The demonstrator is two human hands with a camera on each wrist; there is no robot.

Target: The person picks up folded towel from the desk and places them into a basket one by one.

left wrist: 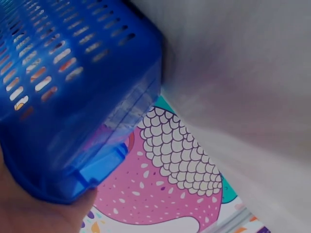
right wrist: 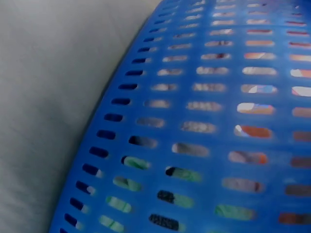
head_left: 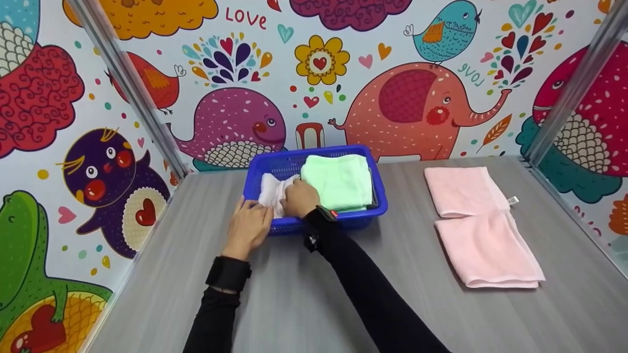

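A blue plastic basket (head_left: 380, 201) with slotted walls stands at the back of the table. Folded light green cloth (head_left: 338, 181) fills its right part, and a rumpled white cloth (head_left: 270, 189) lies in the left part. My left hand (head_left: 249, 223) grips the basket's front left corner, fingers over the rim; the left wrist view has part of this hand (left wrist: 43, 211) against the rim. Inside the basket, my right hand (head_left: 300, 198) holds the white cloth beside the green one, its fingertips hidden. Slotted basket wall (right wrist: 204, 107) fills most of the right wrist view.
Two folded pink cloths, one farther back (head_left: 463, 191) and one nearer (head_left: 490, 250), lie on the grey table (head_left: 304, 304) to the right. A small white tag sticks out beside them. Printed cartoon panels (head_left: 235, 122) with metal posts enclose the back and sides.
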